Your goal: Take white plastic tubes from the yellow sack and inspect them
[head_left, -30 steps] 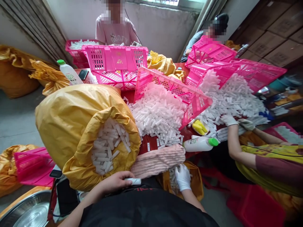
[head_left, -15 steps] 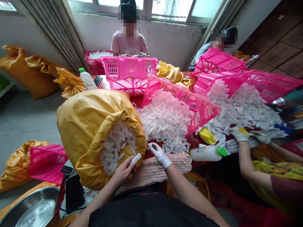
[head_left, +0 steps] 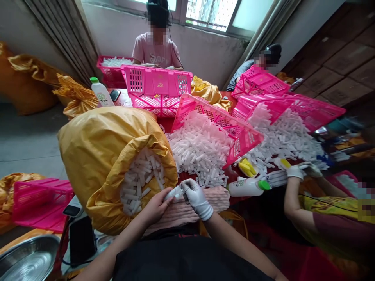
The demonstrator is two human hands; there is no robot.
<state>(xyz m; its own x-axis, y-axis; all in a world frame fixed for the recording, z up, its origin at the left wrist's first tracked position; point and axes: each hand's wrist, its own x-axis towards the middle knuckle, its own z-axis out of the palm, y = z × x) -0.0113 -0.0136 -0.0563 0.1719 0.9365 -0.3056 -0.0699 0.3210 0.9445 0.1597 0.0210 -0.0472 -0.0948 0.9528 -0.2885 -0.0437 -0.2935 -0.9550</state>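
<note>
My bare left hand [head_left: 156, 206] grips a small white plastic piece [head_left: 174, 192] between thumb and fingers, just outside the mouth of a large yellow sack [head_left: 88, 136]. My right hand [head_left: 198, 200], in a white glove, is closed in a pinch at the far end of that piece; whatever lies between its fingertips is too small to make out. Many similar white pieces [head_left: 136, 187] fill the sack's opening. Beyond my right hand, a loose heap of white pieces [head_left: 202, 148] spills from a tipped pink basket [head_left: 249, 138]. A ribbed pinkish cloth [head_left: 215, 198] lies beneath my hands.
A white bottle with a green cap [head_left: 246, 187] lies on the right, near a dish of yellow pieces [head_left: 247, 168]. A co-worker's gloved hands [head_left: 295, 171] work further right. Another bottle [head_left: 101, 93] leans behind the sack. A metal basin [head_left: 29, 257] sits lower left.
My right hand has come left and toward me, from beside the heap to the piece in my left hand. My left hand has risen slightly. The whole view has shifted a little.
</note>
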